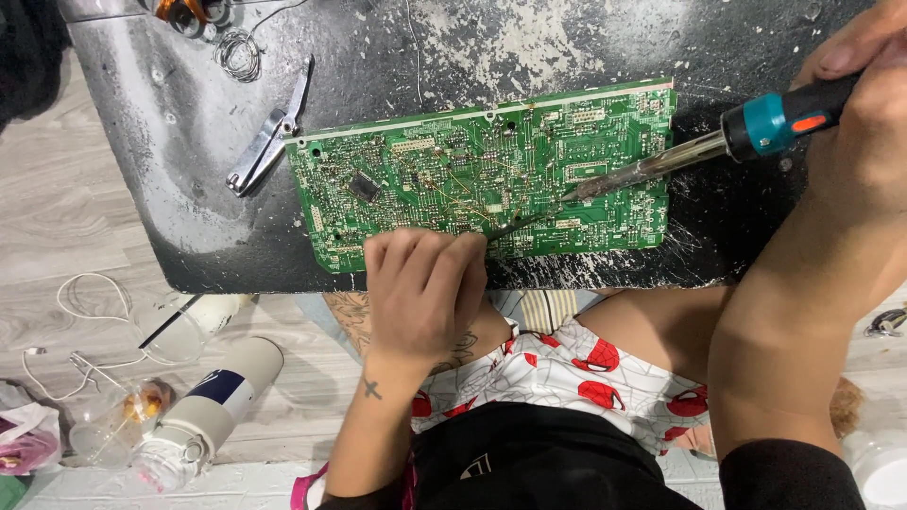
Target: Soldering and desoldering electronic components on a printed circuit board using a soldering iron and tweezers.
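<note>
From the head view, the green board (pixel 482 175) lies long side left to right on the dark tabletop (pixel 189 189). The right hand (pixel 864 123) has its fingers wrapped around the soldering iron (pixel 699 149), whose tip slants down-left to the board's middle. The left hand (pixel 425 288) sits at the board's near edge, fingers pinched on a thin dark tool (pixel 515 227) pointing right toward that tip.

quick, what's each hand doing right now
left hand: closed on thin tweezers, resting on the circuit board
right hand: closed on the soldering iron
</note>
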